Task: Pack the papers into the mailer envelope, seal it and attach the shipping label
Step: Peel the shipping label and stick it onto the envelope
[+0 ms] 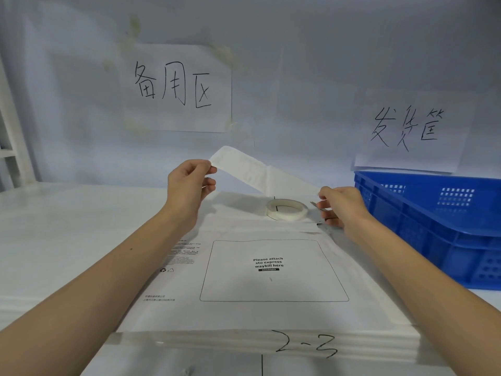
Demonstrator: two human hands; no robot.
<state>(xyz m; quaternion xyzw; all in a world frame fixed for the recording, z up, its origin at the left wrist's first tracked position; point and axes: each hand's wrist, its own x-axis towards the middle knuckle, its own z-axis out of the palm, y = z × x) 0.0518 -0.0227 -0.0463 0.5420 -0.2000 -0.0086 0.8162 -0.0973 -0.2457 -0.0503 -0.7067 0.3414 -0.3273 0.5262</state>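
Note:
A white mailer envelope (244, 310) lies flat on the table in front of me, its printed waybill box (273, 270) facing up. My left hand (189, 183) pinches one end of a long white strip (238, 166) and holds it raised above the envelope's far edge. The strip slopes down to the right toward my right hand (343, 206), which grips the envelope's far right corner, where the flap is. A roll of white tape (287, 208) rests on the table between my hands. The papers are not visible.
A blue plastic crate (439, 226) stands at the right, close to my right forearm. Two handwritten paper signs (181, 88) hang on the back wall. A white shelf frame (10, 147) stands at the far left. The table's front edge bears the mark "2-3" (306, 346).

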